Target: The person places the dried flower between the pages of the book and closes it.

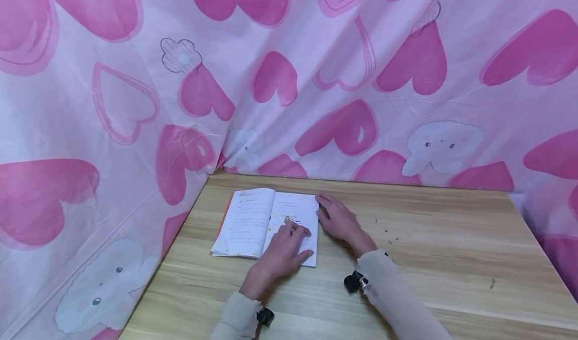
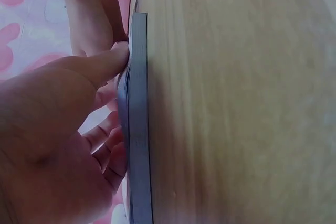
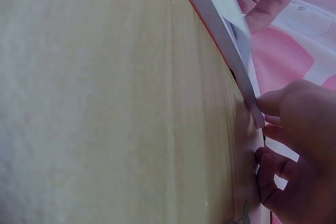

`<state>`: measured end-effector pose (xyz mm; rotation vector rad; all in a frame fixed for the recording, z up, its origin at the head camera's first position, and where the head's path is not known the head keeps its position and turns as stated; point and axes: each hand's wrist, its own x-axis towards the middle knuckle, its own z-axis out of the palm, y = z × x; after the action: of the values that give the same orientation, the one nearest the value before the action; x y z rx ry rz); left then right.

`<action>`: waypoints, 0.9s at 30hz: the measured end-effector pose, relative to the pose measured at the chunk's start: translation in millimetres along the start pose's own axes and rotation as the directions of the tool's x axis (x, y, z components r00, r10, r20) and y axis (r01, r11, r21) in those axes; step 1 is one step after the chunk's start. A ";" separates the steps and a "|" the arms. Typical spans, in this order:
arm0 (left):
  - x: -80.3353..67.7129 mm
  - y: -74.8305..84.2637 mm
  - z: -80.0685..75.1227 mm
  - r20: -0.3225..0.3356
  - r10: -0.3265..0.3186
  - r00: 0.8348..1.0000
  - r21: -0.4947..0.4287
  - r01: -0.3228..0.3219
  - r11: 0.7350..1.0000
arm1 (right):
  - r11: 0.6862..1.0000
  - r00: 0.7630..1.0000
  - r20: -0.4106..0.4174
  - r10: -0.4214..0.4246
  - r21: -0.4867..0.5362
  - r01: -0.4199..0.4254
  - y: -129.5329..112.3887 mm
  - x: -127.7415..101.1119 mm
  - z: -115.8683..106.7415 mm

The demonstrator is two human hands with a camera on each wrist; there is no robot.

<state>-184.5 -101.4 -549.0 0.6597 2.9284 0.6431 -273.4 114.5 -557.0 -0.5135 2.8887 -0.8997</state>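
Head: open booklet (image 1: 266,224) flat on the wooden table (image 1: 406,239); left hand (image 1: 282,252) presses the right page, right hand (image 1: 338,220) flat at its edge; print unreadable.
Left wrist: thumb (image 2: 102,64) on page edges, fingers loosely curled.
Right wrist: fingertips (image 3: 270,103) touch the booklet's corner; palm cut off.

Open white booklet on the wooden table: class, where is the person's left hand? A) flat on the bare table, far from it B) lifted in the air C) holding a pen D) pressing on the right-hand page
D: the left hand rests on the right-hand page of the open white booklet, fingers down on the paper.
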 end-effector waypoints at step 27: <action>-20.6 -1.7 -46.9 -0.385 -0.159 0.909 0.048 0.191 0.980 | 1.000 1.000 -0.019 0.000 0.009 0.000 2.2 -0.2 3.1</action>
<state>-174.0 -129.6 -507.5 0.2945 3.3364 0.6996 -273.4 114.6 -560.8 -0.5075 2.9002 -0.9215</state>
